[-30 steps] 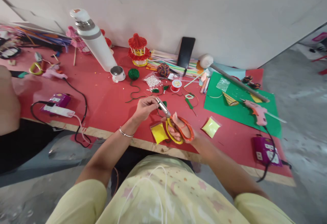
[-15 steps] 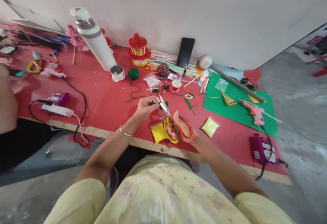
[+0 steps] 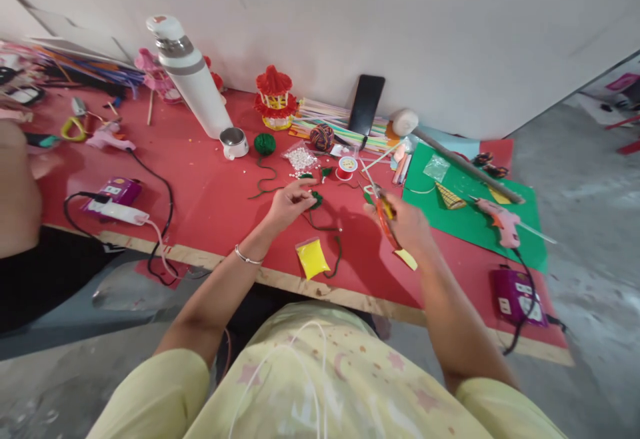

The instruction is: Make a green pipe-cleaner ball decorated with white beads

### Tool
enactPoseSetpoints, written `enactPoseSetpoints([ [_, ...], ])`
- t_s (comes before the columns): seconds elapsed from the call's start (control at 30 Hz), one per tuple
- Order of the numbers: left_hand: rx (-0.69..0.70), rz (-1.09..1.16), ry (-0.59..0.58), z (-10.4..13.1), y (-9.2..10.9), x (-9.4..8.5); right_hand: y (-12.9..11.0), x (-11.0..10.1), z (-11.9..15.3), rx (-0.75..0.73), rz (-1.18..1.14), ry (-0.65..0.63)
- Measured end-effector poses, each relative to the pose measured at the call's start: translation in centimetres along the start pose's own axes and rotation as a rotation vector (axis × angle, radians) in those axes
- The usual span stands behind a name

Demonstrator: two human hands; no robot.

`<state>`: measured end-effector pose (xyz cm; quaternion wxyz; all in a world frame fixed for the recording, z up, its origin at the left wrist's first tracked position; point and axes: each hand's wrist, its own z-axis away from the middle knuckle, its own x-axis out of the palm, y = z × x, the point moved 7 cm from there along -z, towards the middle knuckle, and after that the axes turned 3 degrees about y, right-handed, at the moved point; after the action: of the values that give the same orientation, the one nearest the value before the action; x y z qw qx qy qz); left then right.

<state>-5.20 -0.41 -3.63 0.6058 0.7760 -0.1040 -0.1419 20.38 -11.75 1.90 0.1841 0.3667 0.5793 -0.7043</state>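
Note:
My left hand is over the middle of the red table, thumb and fingers pinched at a small dark green crochet piece. A dark green yarn strand trails from near it toward the front edge. My right hand, to the right, grips scissors with orange and yellow handles, blades pointing away. The scissors partly cover a green-handled crochet hook. A yellow packet lies between my hands near the edge, while a pale yellow packet shows partly under my right hand.
Behind my hands are a green yarn ball, a bag of white beads and a red thread spool. A white flask and metal cup stand left. A pink glue gun rests right. Another person's arm is at far left.
My right hand has moved the scissors away from my left hand, to the right and slightly farther back. The yarn strand and yellow packet are now uncovered. My left hand stays nearly in place.

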Motion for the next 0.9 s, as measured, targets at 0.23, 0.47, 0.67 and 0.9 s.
enactPoseSetpoints([
  [0.23, 0.072, -0.315, 0.448, -0.9, -0.8, -6.2, 10.4, -6.1, -4.2, 0.162, 0.613, 0.262],
  [0.47, 0.169, -0.502, 0.776, 0.2, 0.5, -9.6, 4.7, -3.9, -3.6, -0.126, 0.44, 0.405],
  [0.67, 0.197, -0.414, 0.5, 0.1, 0.7, -4.8, -5.8, 9.3, -4.5, -0.411, -0.003, -0.027],
  [0.9, -0.108, -0.124, 0.332, -0.6, -2.6, -3.6, -7.7, 12.8, -5.0, -0.523, 0.011, 0.0],
])
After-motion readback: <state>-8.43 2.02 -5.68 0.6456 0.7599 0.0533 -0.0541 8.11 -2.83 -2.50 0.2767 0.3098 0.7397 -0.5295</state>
